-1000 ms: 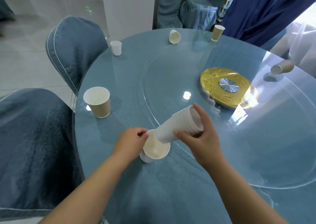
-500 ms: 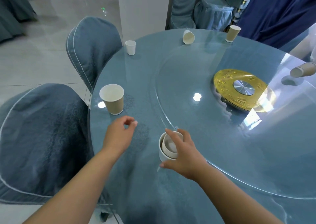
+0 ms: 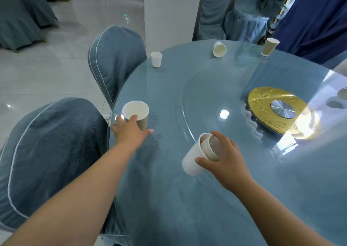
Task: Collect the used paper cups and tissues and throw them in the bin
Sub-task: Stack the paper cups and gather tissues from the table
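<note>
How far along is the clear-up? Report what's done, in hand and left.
Done: several cups are nested in the stack gripped by the right hand. In hand: the left hand grips the nearest tan cup, which stands on the table. Left: at least the small white cup, the tipped white cup, the far tan cup, and binning it all; no bin or tissues in view.

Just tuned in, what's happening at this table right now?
The person's right hand grips a tilted stack of nested white cups over the table. The left hand is on the tan cup near the edge; a firm grip isn't clear. A small white cup, a tipped white cup and a far tan cup sit farther off.
</note>
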The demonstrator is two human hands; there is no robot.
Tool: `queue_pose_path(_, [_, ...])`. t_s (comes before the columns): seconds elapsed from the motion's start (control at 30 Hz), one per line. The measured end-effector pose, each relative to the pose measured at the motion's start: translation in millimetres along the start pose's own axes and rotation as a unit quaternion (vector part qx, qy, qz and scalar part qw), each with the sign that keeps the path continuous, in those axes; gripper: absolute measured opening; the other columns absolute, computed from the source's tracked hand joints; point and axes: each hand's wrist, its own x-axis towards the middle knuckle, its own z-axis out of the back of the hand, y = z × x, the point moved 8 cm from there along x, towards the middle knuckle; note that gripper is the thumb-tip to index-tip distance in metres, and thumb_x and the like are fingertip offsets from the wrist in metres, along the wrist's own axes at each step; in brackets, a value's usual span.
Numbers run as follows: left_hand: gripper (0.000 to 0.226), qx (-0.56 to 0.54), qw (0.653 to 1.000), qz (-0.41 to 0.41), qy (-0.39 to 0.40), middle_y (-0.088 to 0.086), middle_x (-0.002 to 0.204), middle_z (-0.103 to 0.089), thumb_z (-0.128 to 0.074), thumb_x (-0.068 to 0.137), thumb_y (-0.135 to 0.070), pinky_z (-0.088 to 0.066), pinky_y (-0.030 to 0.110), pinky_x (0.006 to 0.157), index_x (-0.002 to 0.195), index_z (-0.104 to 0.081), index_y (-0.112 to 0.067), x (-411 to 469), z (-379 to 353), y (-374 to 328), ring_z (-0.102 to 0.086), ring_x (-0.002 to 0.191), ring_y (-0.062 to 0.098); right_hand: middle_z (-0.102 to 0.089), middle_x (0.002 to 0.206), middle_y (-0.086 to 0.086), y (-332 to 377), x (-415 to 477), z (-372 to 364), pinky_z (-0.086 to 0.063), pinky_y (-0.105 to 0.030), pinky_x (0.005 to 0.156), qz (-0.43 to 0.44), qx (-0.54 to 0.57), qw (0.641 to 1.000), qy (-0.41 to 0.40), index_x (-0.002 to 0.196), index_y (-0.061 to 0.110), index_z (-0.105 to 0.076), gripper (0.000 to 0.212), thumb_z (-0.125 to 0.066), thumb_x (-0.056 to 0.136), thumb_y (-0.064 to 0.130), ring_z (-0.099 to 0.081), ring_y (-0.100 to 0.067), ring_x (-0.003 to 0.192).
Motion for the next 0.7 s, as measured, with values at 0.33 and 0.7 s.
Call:
queue_pose_path(0.33, [0.048, -0.166, 0.973, -0.158, 0.001, -0.003, 0.111, -0.040, -0.079, 0.071, -0.026, -0.033, 0.020, 0.068, 0.098, -0.041, -0.015, -46.7, -17.1, -36.7, -0.045, 0.092, 0.014, -0.051, 0.125, 0.007, 1.5, 5.4, 24.3, -0.040, -0.026, 0.086, -0.001, 0.079, 0.994, -0.076, 0.130, 0.041, -0.046, 0.078, -0.086, 0.064, 0.025, -0.053, -0.012, 0.110])
queue_pose_path(0.7, [0.065, -0.158, 0.928, -0.295, 0.163, -0.015, 0.107, -0.041, -0.072, 0.052, -0.031, -0.039, 0.017, 0.090, 0.112, -0.047, -0.036, -118.4, -51.8, -92.9, -0.038, 0.114, 0.004, -0.051, 0.128, 0.007, 4.3, -8.5, 53.6, -0.047, -0.033, 0.096, 0.010, 0.148, 0.979, -0.143, 0.127, 0.042, -0.046, 0.081, -0.081, 0.054, 0.043, -0.053, -0.012, 0.116])
